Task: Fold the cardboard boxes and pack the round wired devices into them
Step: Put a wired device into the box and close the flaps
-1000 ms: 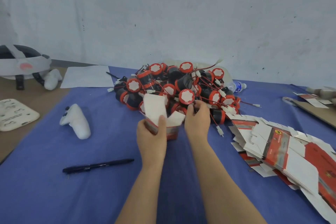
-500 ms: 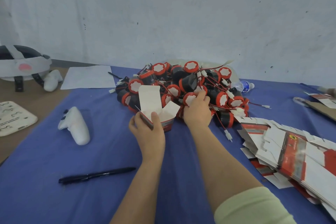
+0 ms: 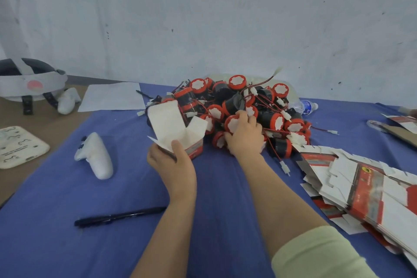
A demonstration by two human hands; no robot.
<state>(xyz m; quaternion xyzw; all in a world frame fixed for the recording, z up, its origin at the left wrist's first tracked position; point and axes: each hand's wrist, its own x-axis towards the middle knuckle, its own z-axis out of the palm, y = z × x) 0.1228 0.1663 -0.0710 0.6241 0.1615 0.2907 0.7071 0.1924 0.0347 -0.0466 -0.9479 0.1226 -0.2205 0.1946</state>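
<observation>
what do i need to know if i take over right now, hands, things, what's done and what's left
Left hand grips the folded box, which stands on the blue cloth with its top flaps open.
Right hand curls round a red-capped device at the near edge of the pile.
Flat boxes lie stacked at the right.
Done: one box folded. Left: put the device in, close the flaps, repeat for the rest.

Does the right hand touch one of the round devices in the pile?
Touching. The head view shows the right hand gripping a red-capped round device, fingers curled over it.
</observation>
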